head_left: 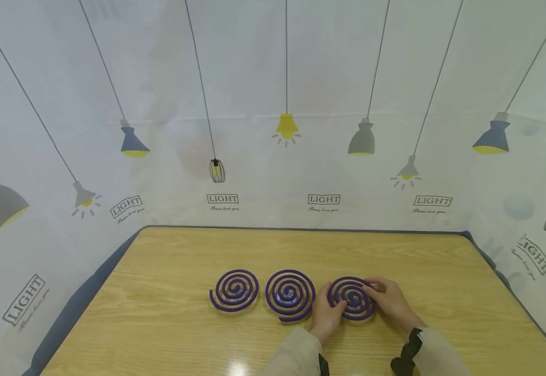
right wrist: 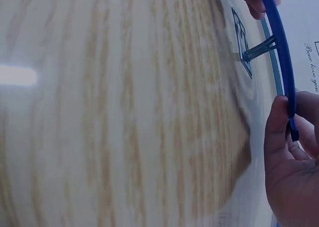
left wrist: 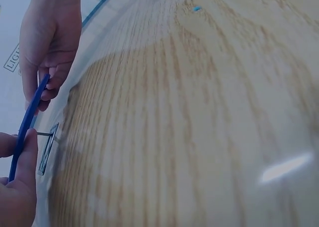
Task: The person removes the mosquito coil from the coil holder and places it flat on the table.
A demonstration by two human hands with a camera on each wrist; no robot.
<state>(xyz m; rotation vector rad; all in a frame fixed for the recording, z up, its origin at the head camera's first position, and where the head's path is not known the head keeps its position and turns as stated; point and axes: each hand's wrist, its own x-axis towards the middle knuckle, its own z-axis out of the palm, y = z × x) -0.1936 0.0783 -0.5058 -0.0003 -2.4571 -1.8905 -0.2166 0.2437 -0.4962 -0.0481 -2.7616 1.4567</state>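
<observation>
Three purple spiral coils lie in a row on the wooden table. Both hands hold the rightmost coil. My left hand pinches its left rim and my right hand pinches its right rim. In the left wrist view this coil shows edge-on, raised slightly off the table, between the left thumb and fingers, with the right hand at its far end. In the right wrist view the coil stands over a small metal stand, held by the right hand.
The middle coil and the left coil lie flat to the left of the hands. A white curtain printed with lamps surrounds the table on three sides. Bare wood stretches to the left, right and back.
</observation>
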